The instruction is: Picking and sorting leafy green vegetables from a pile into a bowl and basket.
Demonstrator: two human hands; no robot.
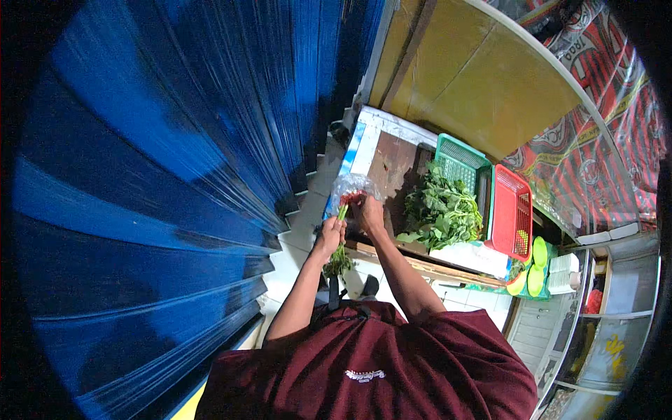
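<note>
My left hand is closed around a bunch of leafy greens, its pale green stems pointing up and away and its leaves hanging below the fist. Just beyond the stem ends, at the table's left corner, a clear plastic bag holds or covers small red things, too small to make out. My right hand is at the bag's near right side, its fingers by the red things. Whether those fingers grip anything is hidden. A heap of loose leafy greens lies on the wooden table, right of my right hand.
Behind the heap stand a green plastic basket and a red plastic basket. Yellow-green objects and a stack of white containers sit further right. A blue corrugated shutter rises on the left, a yellow panel behind.
</note>
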